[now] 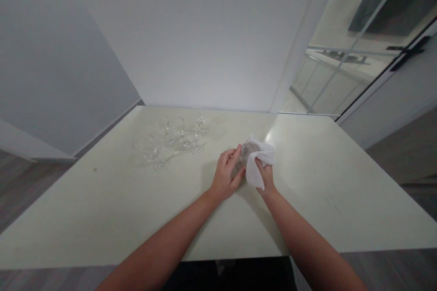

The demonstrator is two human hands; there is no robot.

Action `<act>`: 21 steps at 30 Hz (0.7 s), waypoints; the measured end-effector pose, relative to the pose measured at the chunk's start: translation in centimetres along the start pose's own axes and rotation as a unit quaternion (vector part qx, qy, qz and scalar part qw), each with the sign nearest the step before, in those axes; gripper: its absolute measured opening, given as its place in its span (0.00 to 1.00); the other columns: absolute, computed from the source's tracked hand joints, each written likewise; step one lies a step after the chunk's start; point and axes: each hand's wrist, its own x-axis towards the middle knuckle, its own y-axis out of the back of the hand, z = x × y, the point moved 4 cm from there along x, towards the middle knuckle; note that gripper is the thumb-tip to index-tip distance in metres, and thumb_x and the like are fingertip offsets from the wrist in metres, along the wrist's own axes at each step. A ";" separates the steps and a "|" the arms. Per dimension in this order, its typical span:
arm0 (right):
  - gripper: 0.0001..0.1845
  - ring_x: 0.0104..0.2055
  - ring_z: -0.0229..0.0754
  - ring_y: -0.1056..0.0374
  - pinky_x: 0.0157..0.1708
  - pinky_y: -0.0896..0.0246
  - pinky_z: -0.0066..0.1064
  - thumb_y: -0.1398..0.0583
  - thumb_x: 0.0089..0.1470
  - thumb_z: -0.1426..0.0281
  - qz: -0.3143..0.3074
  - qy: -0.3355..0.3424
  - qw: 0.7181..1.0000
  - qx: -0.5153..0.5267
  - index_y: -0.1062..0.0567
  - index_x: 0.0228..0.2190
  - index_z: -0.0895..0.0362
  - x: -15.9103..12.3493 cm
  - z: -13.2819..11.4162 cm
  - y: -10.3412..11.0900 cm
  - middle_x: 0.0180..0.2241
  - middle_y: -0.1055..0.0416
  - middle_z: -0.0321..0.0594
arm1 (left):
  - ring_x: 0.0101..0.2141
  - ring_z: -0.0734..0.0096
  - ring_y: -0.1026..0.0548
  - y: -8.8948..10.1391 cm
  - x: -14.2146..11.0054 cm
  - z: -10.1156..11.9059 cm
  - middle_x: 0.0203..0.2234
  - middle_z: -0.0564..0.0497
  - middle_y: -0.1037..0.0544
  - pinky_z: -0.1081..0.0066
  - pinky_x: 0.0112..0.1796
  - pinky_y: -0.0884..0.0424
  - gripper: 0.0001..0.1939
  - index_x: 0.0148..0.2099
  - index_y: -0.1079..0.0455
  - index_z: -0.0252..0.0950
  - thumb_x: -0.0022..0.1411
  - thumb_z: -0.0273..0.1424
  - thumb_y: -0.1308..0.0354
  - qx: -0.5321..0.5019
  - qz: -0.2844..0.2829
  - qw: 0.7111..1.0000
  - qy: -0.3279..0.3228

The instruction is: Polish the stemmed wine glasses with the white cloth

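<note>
Above the middle of the table, my left hand (228,172) is closed around the side of a clear drinking glass (243,153). My right hand (266,175) grips a white cloth (256,170), which drapes over the glass's right side and part of its rim. Some of the right fingers are hidden behind or inside the cloth. Because the glass is see-through and partly covered, its full shape does not show.
Several clear stemmed glasses (177,132) stand in a group at the back left of the pale table (136,218). A white wall (205,54) borders the table's far edge. Glass panes and a door with a black handle (409,53) are at the right.
</note>
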 end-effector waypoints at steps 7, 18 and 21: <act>0.13 0.32 0.40 0.29 0.37 0.31 0.33 0.31 0.35 0.66 -0.030 -0.064 0.996 0.060 0.23 0.28 0.55 -0.8 0.4 -0.7 0.30 0.23 0.34 | 0.48 0.60 0.30 0.4 -0.2 -0.1 0.50 0.40 0.30 0.59 0.49 0.32 0.26 0.63 0.43 0.37 0.64 0.34 0.45 -0.065 0.039 0.997 -0.019; 0.16 0.34 0.40 0.29 0.36 0.31 0.32 0.33 0.42 0.63 -0.004 -0.014 0.997 0.078 0.25 0.35 0.54 -0.3 0.2 -0.8 0.34 0.24 0.35 | 0.54 0.61 0.32 0.9 0.5 0.7 0.54 0.44 0.28 0.56 0.54 0.37 0.15 0.53 0.31 0.39 0.65 0.27 0.47 -0.002 0.029 0.999 -0.041; 0.16 0.36 0.41 0.30 0.36 0.31 0.33 0.40 0.52 0.57 0.011 0.005 1.000 -0.003 0.26 0.38 0.55 0.1 0.8 0.0 0.37 0.25 0.38 | 0.52 0.61 0.31 0.7 0.4 0.6 0.50 0.44 0.26 0.56 0.54 0.36 0.16 0.55 0.33 0.39 0.65 0.28 0.46 -0.010 0.017 0.999 -0.033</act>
